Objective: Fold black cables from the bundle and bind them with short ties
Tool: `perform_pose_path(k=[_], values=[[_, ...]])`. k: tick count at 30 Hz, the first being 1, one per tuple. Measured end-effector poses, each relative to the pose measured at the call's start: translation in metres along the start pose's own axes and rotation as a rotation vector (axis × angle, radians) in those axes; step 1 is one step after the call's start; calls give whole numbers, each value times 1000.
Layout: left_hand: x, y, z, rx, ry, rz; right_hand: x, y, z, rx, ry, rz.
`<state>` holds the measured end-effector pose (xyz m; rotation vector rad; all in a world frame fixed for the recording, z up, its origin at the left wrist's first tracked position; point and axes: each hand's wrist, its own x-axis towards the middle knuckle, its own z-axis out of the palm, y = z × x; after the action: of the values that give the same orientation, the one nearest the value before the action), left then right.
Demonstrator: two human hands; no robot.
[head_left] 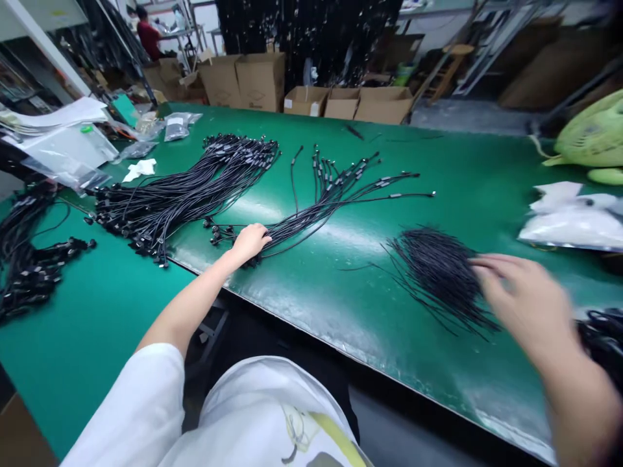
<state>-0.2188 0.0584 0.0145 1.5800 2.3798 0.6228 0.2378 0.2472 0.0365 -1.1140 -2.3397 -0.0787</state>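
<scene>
White shirt [228, 415] nearest, at 6 o'clock. Left hand [250, 241] lay on the near end of a fanned cable bundle [335, 191], fingers [263, 239] curled down over it, pinning it to the green table [341, 292]; bundle spread toward 1 o'clock. Right hand [523, 298] was blurred, fingers [487, 263] loosely extended at the edge of a thin-wire pile [433, 269] at its 9 o'clock; contact couldn't be confirmed. Larger cable heap [185, 188] sat at 10 o'clock of the left hand, apart from the bundle. Plastic bags [569, 220] at 1 o'clock of the right hand. Cardboard boxes [350, 100] beyond the table at 12.
</scene>
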Motion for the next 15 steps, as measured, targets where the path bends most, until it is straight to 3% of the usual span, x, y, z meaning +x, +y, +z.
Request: perform_pose_path(k=[4,7,9,11,12,15], values=[[11,17,1,-69,23,36,17,-93,27,217,-263,-240],[-16,37,-16,-160,1,158,40,-170,45,262,-258,-346],[-43,49,-32,-248,-90,336,66,-209,57,227,-255,-359],[-67,50,-53,-314,-155,410,100,-227,66,138,-317,-282],[-76,44,-64,-350,-149,372,119,-227,67,89,-346,-219],[-88,0,-98,-454,-32,82,167,-194,56,-17,-332,-47]])
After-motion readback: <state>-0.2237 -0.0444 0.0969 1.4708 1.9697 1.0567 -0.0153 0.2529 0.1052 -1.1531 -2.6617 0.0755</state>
